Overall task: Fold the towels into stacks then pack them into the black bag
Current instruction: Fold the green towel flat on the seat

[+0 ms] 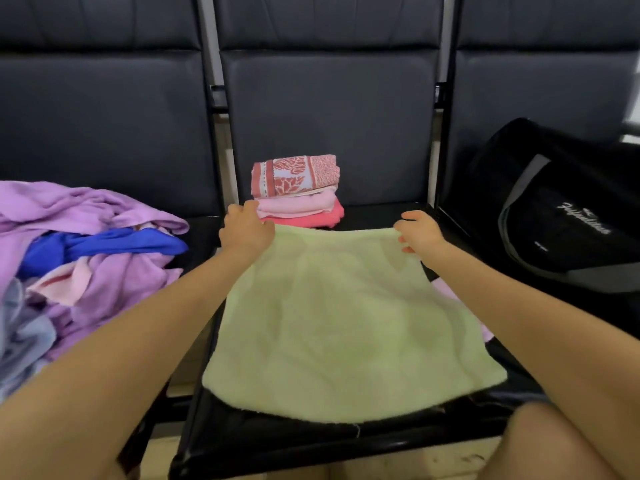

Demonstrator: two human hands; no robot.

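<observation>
Lying flat: pale green towel [346,320]

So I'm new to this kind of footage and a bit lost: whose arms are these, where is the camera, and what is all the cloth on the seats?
There is no machine here. A person wears a camera on the head, so the one picture looks forward and down along their own bare arms. The left hand and the right hand each grip a far corner of a pale green towel spread over the middle seat of a row of dark chairs. Behind it sits a stack of folded towels in pink and red shades. On the left seat lies an unfolded heap of towels, purple, blue and pink. The black bag waits on the right seat.
</observation>
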